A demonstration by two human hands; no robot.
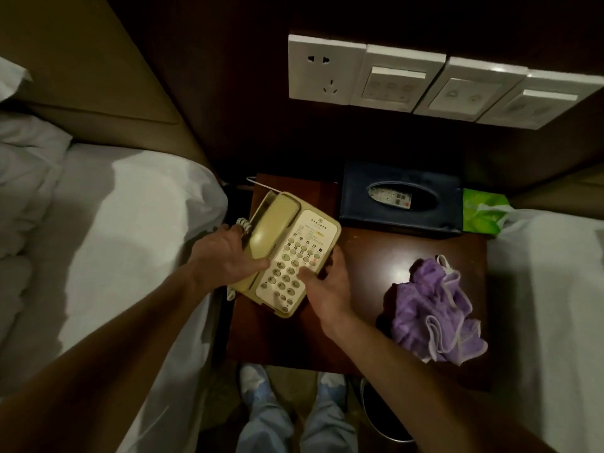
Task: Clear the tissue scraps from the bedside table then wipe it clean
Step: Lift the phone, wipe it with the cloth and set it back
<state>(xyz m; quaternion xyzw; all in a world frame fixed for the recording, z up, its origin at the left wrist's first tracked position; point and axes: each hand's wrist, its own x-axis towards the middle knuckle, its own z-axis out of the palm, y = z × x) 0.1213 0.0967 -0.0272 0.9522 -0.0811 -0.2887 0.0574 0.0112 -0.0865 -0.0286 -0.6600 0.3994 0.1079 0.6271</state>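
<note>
A cream desk telephone (295, 253) is held at the left side of the dark wooden bedside table (369, 256), tilted. My left hand (225, 256) grips its handset side and my right hand (327, 286) grips its keypad side. A crumpled purple cloth (434, 308) lies on the right part of the table, apart from both hands. A few tiny pale specks dot the tabletop near the cloth and the tissue box. I see no larger tissue scraps.
A dark blue tissue box (400, 197) holding a remote stands at the table's back. A green tissue pack (482, 210) sits to its right. White beds flank the table. Wall sockets and switches (405, 80) hang above. A bin (382, 416) stands below.
</note>
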